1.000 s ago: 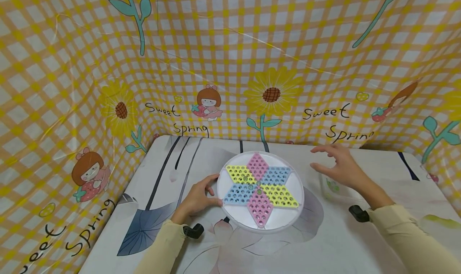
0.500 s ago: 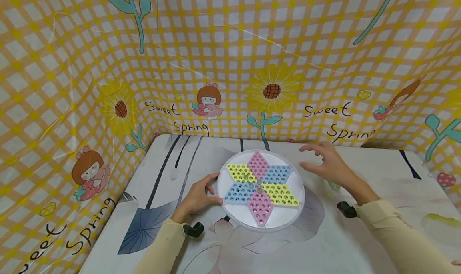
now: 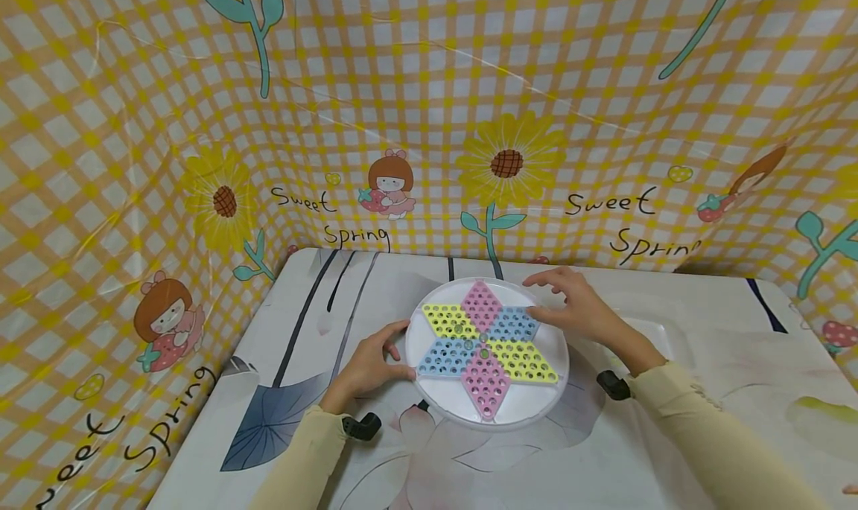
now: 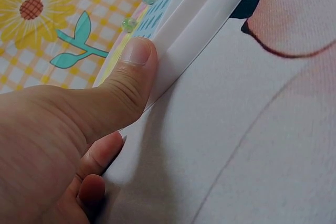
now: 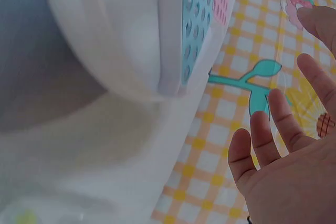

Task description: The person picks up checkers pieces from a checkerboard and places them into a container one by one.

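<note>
A round white Chinese checkers board [image 3: 429, 402], with a pink, yellow and blue star of holes, lies on the table. Several glass marbles, one a green marble [image 3: 484, 354], sit near its middle. My left hand [image 3: 369, 365] holds the board's left rim, the thumb [image 4: 137, 56] lying on the edge in the left wrist view. Over the far right rim hovers my right hand [image 3: 576, 305], its thumb and index finger apart. In the right wrist view, no object shows between its spread fingers [image 5: 283, 116].
A clear plastic tray [image 3: 660, 331] stands right of the board, partly hidden by my right forearm. Checked yellow cloth [image 3: 415, 85] hangs around the back and sides. The table [image 3: 576, 465] has a printed floral cover.
My right hand has moved left, from above the clear tray to the board's far right rim. My left hand stays at the left rim.
</note>
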`<state>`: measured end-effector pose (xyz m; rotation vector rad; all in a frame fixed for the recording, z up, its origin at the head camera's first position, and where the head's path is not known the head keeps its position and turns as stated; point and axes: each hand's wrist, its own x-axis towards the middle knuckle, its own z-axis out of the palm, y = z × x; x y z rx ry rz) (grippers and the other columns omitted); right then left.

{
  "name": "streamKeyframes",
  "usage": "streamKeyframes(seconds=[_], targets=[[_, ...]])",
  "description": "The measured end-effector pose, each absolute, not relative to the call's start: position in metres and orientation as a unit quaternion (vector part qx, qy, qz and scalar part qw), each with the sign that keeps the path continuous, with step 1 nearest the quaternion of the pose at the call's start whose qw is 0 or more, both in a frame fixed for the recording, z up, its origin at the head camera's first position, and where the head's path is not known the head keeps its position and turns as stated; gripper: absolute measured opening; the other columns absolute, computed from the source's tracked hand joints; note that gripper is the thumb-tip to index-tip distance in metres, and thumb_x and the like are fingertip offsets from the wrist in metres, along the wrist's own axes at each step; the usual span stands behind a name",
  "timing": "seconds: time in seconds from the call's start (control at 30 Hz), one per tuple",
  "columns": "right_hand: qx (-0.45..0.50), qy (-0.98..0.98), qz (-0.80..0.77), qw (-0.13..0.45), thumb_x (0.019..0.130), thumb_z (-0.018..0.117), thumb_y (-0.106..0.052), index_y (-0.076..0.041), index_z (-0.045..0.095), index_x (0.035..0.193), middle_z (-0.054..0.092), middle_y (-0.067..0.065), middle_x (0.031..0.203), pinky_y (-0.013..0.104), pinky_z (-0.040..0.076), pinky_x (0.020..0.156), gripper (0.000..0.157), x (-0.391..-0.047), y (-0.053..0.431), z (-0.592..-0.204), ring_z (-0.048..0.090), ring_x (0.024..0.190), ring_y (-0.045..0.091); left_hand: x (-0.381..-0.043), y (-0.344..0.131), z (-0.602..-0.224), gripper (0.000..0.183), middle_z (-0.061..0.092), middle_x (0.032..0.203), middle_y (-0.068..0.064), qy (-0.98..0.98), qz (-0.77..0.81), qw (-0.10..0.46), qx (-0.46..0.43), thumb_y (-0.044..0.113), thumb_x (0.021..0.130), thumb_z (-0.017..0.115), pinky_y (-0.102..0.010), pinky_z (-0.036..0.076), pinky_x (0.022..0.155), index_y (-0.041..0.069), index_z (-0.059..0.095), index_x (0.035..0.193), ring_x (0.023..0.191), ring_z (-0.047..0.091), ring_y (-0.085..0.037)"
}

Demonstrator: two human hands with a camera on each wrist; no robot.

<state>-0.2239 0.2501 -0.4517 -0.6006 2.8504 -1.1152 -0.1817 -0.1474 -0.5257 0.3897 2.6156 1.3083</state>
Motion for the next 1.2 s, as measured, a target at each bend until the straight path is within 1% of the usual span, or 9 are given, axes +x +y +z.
streamKeyframes(seconds=[0.17, 0.3, 0.5, 0.6, 0.8, 1.03, 1.2], targets=[[-0.204, 0.91, -0.36, 0.036, 0.091, 0.079, -0.027, -0.013, 0.065, 0.133, 0.052, 0.02, 0.134, 0.061, 0.044, 0.09, 0.047, -0.227, 0.235, -0.458, 0.047, 0.118, 0.043, -0.182, -0.147, -0.525, 0.094, 0.061, 0.088, -0.001, 0.882, 0.443, 0.09, 0.137, 0.022, 0.072, 0.096, -0.027, 0.035, 0.061, 0.017, 0.048, 0.153, 0.067, 0.042, -0.016], [-0.219, 0.908, -0.352, 0.057, 0.09, 0.08, -0.026, -0.01, 0.065, 0.133, 0.055, 0.021, 0.13, 0.06, 0.045, 0.091, 0.049, -0.23, 0.223, -0.463, 0.049, 0.115, 0.042, -0.182, -0.147, -0.525, 0.093, 0.062, 0.087, -0.001, 0.882, 0.442, 0.087, 0.14, 0.021, 0.072, 0.095, -0.027, 0.035, 0.063, 0.017, 0.049, 0.153, 0.067, 0.043, -0.016], [-0.247, 0.903, -0.339, 0.088, 0.088, 0.081, -0.024, -0.011, 0.066, 0.132, 0.057, 0.02, 0.122, 0.058, 0.046, 0.09, 0.048, -0.234, 0.207, -0.469, 0.05, 0.111, 0.039, -0.181, -0.147, -0.523, 0.093, 0.062, 0.088, -0.001, 0.882, 0.442, 0.091, 0.135, 0.021, 0.072, 0.095, -0.028, 0.037, 0.066, 0.017, 0.049, 0.153, 0.07, 0.045, -0.016], [-0.248, 0.901, -0.341, 0.099, 0.087, 0.082, -0.022, -0.012, 0.067, 0.132, 0.057, 0.019, 0.122, 0.057, 0.045, 0.092, 0.048, -0.234, 0.201, -0.471, 0.049, 0.113, 0.039, -0.182, -0.147, -0.523, 0.093, 0.062, 0.088, -0.001, 0.883, 0.44, 0.093, 0.134, 0.021, 0.073, 0.095, -0.029, 0.037, 0.066, 0.017, 0.048, 0.153, 0.071, 0.045, -0.017], [-0.253, 0.899, -0.339, 0.111, 0.087, 0.084, -0.022, -0.016, 0.07, 0.125, 0.055, 0.017, 0.122, 0.059, 0.042, 0.093, 0.041, -0.235, 0.195, -0.474, 0.045, 0.115, 0.038, -0.182, -0.147, -0.522, 0.093, 0.062, 0.088, -0.001, 0.885, 0.436, 0.096, 0.133, 0.022, 0.073, 0.095, -0.028, 0.036, 0.064, 0.017, 0.048, 0.153, 0.069, 0.044, -0.016], [-0.257, 0.896, -0.337, 0.131, 0.085, 0.085, -0.021, -0.02, 0.077, 0.113, 0.055, 0.012, 0.12, 0.059, 0.036, 0.098, 0.029, -0.236, 0.189, -0.479, 0.042, 0.115, 0.036, -0.183, -0.147, -0.523, 0.093, 0.061, 0.088, -0.002, 0.884, 0.437, 0.094, 0.135, 0.022, 0.073, 0.095, -0.028, 0.035, 0.062, 0.017, 0.048, 0.153, 0.068, 0.043, -0.016], [-0.258, 0.899, -0.323, 0.144, 0.085, 0.085, -0.019, -0.023, 0.078, 0.107, 0.054, 0.009, 0.119, 0.061, 0.034, 0.1, 0.024, -0.236, 0.184, -0.48, 0.04, 0.116, 0.034, -0.182, -0.147, -0.523, 0.094, 0.061, 0.089, -0.001, 0.885, 0.436, 0.1, 0.128, 0.024, 0.073, 0.095, -0.027, 0.036, 0.061, 0.019, 0.047, 0.153, 0.068, 0.044, -0.016]])
